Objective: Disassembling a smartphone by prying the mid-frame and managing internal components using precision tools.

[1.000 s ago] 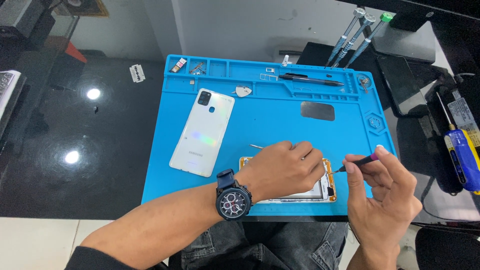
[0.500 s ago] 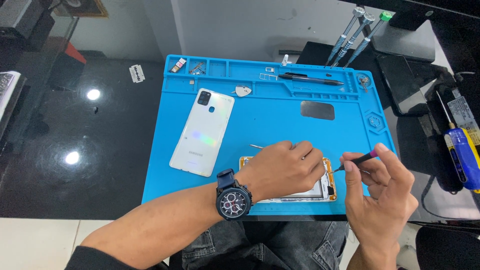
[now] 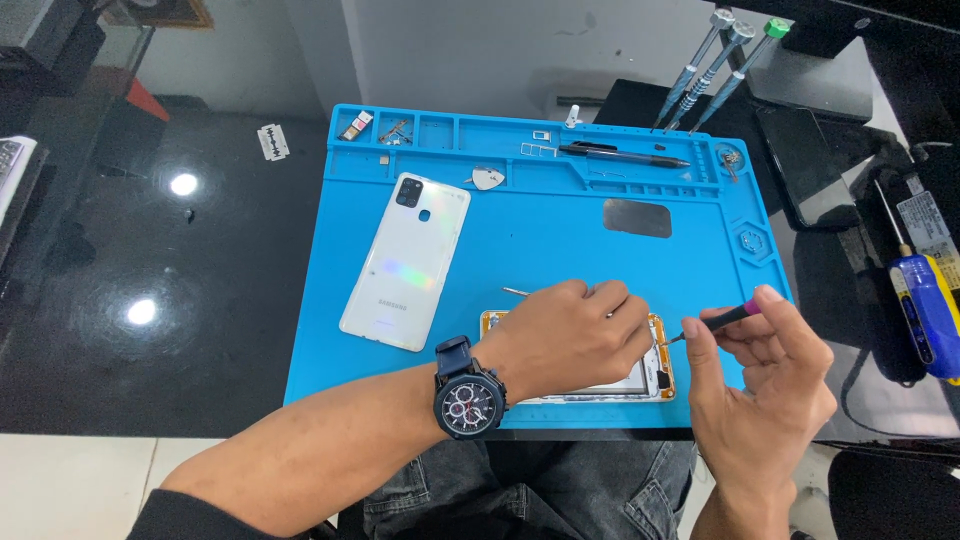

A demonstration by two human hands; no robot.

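An opened phone body (image 3: 655,385) with an orange-edged frame lies at the near edge of the blue work mat (image 3: 560,250). My left hand (image 3: 565,335), a watch on its wrist, presses down on the phone and holds thin metal tweezers (image 3: 515,292) that stick out to the left. My right hand (image 3: 765,385) grips a small dark screwdriver (image 3: 715,322) with a purple band; its tip touches the phone's right edge. The white back cover (image 3: 405,260) lies apart on the mat's left side.
Along the mat's far trays lie a black pen (image 3: 620,153), a pick (image 3: 487,180), and small parts. A grey pad (image 3: 637,217) sits on the mat. Screwdrivers (image 3: 715,65) stand at back right, a blue-handled tool (image 3: 925,305) at right, a razor blade (image 3: 272,141) on the black table.
My right hand has shifted slightly with the screwdriver at the phone's right edge. My left hand stays pressed on the phone.
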